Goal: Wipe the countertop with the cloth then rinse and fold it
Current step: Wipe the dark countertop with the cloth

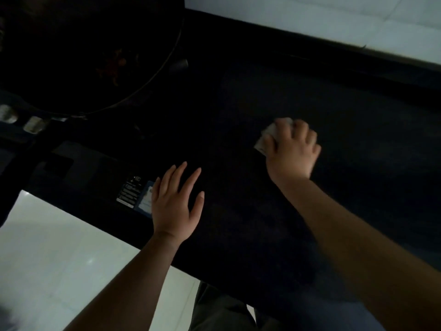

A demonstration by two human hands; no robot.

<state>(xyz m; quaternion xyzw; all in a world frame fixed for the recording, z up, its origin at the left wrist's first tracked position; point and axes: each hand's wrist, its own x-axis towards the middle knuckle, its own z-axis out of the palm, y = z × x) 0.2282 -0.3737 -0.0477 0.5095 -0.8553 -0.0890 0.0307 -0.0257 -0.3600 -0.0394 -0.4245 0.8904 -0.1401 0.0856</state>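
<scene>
The countertop (298,91) is very dark, almost black, and fills the middle of the head view. My right hand (292,149) presses down on it right of centre, shut on a small bunched white cloth (267,133) that shows only at my fingertips and thumb. My left hand (176,201) lies flat on the counter near its front edge, fingers spread, holding nothing.
A large dark pan (90,56) with reddish food scraps sits on the stove at the upper left. Stove knobs (33,124) and a sticker label (134,194) lie left of my left hand. White wall tiles (334,22) run behind; pale floor (59,259) lies below left.
</scene>
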